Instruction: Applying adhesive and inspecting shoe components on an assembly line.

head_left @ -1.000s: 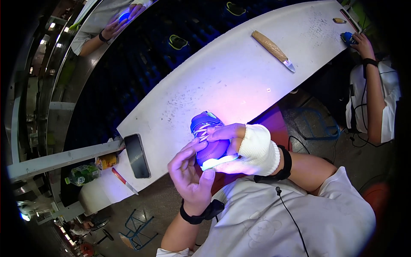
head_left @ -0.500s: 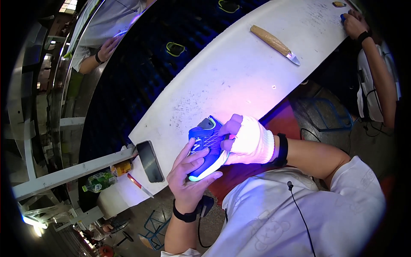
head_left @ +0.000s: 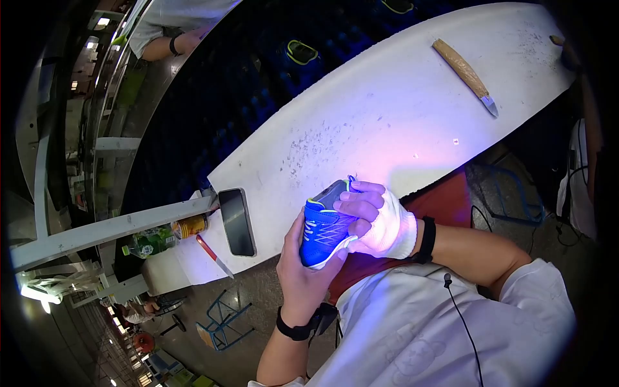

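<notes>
— Now, left to right along the worktop's (head_left: 412,109) near edge: what is recorded?

— At the left end, a dark phone (head_left: 236,221) lies flat on the white surface. A red-handled tool (head_left: 215,256) lies just beside it, nearer the corner, and a yellow can (head_left: 189,226) stands just beyond the worktop's left edge.

— And the hands?

— Left hand (head_left: 300,267): grip closed around the underside of a blue shoe (head_left: 324,225), palm cupping the sole. The shoe is held in the air just off the near edge, not resting on the worktop.

— Right hand?

— Right hand (head_left: 377,219), wearing a white fingerless glove, grip closed over the shoe's upper from the right, bare fingers across its top. Violet light falls on the shoe, the glove and the worktop behind them.

— Further right?

— A wooden-handled knife (head_left: 464,74) lies well apart from the hands, toward the far right corner, blade pointing to the near edge.
</notes>
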The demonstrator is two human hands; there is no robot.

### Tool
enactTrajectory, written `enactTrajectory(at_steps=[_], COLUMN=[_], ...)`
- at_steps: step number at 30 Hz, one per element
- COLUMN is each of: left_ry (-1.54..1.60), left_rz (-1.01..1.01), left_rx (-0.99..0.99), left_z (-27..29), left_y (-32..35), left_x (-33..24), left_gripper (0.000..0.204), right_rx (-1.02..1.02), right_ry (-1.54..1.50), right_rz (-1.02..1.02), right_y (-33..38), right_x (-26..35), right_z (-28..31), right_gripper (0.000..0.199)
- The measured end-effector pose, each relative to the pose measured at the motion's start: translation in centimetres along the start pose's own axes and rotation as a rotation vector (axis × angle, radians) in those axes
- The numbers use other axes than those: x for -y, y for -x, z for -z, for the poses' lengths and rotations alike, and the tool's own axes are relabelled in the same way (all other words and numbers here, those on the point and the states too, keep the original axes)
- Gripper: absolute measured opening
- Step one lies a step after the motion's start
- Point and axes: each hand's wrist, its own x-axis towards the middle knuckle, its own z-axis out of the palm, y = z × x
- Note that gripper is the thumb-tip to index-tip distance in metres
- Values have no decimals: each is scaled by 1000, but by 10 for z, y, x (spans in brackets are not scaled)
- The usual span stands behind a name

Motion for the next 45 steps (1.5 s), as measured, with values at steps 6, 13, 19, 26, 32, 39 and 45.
enactTrajectory(at_steps=[6,13,19,26,32,39,45], left_ry=[99,216,409,423,471,443,270], left_rz=[12,-372,-321,-536,-527,-283,-265], left_rx=[-15,180,-21,-260,-252,-138,198], left_z=[-2,-17,-78,-89,-88,-90,-59], left_y=[-9,-30,-4,-15,-39,-43,-63], left_x=[-12,-46,-18,-34,-29,-44,4], left_gripper=[88,55,44,42,41,47,78], right_rx=[-30,-117,110,223,217,114,1], right_ry=[23,-221,-215,-160,-355,-472,-94], right_rz=[-137,-246,-269,-300,-353,-591,-721], right_y=[18,-16,-23,-46,-47,-22,1], right_x=[7,20,22,30,16,11,-31], right_z=[8,99,121,125,126,153,161], right_gripper=[42,70,63,59,46,37,40])
